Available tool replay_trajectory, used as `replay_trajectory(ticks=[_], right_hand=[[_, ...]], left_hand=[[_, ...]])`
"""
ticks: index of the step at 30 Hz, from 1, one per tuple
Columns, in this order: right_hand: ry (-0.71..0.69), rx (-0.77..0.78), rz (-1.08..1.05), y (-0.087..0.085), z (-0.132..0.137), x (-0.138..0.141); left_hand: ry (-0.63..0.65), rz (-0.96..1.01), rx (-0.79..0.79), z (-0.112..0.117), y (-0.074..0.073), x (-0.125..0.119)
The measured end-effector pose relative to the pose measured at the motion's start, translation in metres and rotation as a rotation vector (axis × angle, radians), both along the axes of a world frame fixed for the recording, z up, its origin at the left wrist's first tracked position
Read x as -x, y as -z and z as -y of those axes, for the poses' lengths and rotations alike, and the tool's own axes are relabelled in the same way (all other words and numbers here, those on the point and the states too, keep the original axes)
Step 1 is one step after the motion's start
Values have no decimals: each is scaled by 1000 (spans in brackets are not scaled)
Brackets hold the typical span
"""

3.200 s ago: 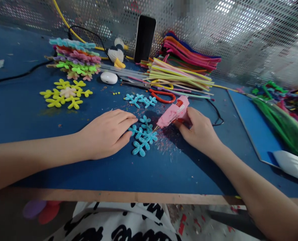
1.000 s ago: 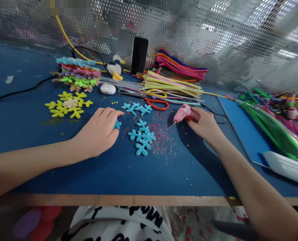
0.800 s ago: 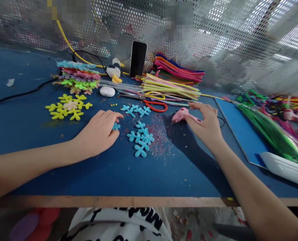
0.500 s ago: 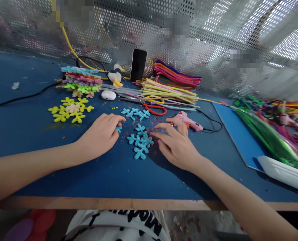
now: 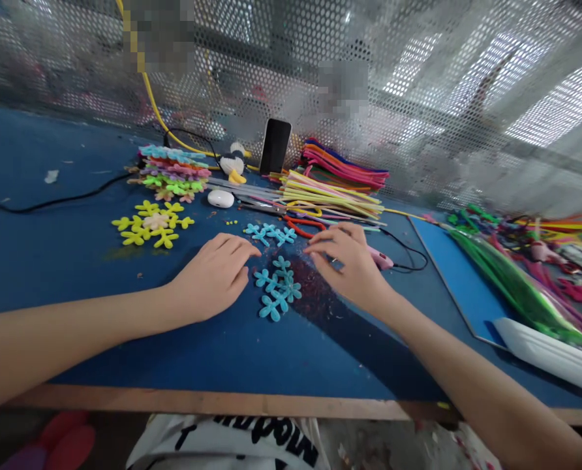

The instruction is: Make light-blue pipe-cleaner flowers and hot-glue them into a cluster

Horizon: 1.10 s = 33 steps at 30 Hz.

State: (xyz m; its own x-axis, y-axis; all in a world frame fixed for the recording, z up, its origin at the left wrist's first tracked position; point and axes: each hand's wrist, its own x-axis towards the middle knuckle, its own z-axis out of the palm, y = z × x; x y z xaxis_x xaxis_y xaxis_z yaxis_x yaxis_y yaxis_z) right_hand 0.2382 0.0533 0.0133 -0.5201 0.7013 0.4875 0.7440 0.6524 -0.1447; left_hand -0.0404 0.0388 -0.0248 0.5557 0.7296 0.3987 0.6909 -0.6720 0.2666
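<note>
My left hand rests on the blue table, fingers lightly bent and side by side, the thumb apart from them. Nothing shows in its grip, though the space under the palm is hidden. Right of its fingertips lies a cluster of light-blue pipe-cleaner sprigs, several petalled pieces joined together. Behind that are more loose light-blue sprigs. My right hand hovers to the right of the cluster with fingers curved and spread, holding nothing visible. It partly covers a pink glue gun and scissors with red-orange handles.
A yellow pipe-cleaner snowflake lies at the left, before a stack of coloured ones. A white case, an upright phone and pipe-cleaner bundles stand behind. Green packaged strands lie right.
My left hand has slid a little toward the cluster, and the blue piece by its fingers is now hidden. My right hand has come over the glue gun. The view has shifted slightly.
</note>
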Motion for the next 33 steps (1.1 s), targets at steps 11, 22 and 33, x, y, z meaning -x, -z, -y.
replay_trajectory(ticks=[11, 22, 33], right_hand=[[-304, 396, 331, -16, -119, 49], [-272, 485, 419, -30, -120, 54], [75, 660, -228, -56, -26, 4]], left_hand=[[246, -64, -1, 2, 2, 3], [267, -48, -16, 2, 1, 2], [359, -62, -97, 8, -3, 0]])
